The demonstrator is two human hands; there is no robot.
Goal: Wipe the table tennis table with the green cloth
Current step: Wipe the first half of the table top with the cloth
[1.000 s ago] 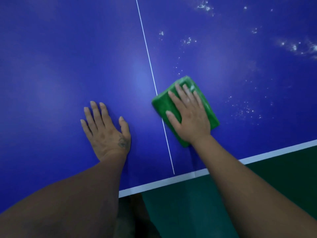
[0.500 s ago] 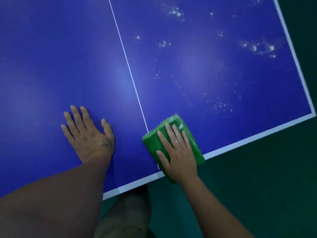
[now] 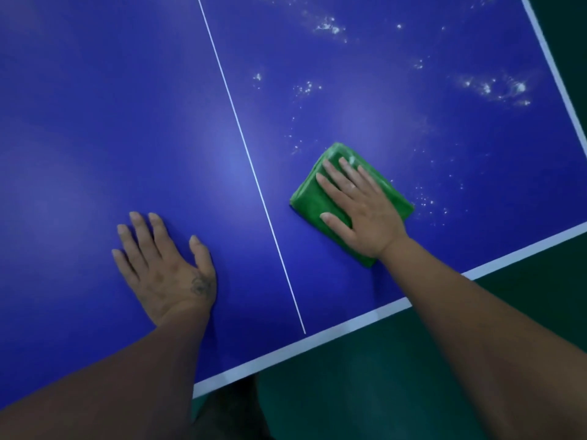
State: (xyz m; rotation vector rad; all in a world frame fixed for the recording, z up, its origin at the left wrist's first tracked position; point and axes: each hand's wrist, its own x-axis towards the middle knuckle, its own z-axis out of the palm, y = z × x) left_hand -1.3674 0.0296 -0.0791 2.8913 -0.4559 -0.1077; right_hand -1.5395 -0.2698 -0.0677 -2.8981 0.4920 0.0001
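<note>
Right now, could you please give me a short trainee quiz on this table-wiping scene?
1. True or false: the right hand presses flat on the green cloth.
2. The white specks lie on which side of the white centre line? A left, B right, C both.
3. Fill in: the left hand rests flat on the bare ____.
Key: 1 true; 2 B; 3 table.

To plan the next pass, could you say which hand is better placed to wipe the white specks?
Right: the right hand presses the green cloth beside the white specks; the left hand is bare.
</note>
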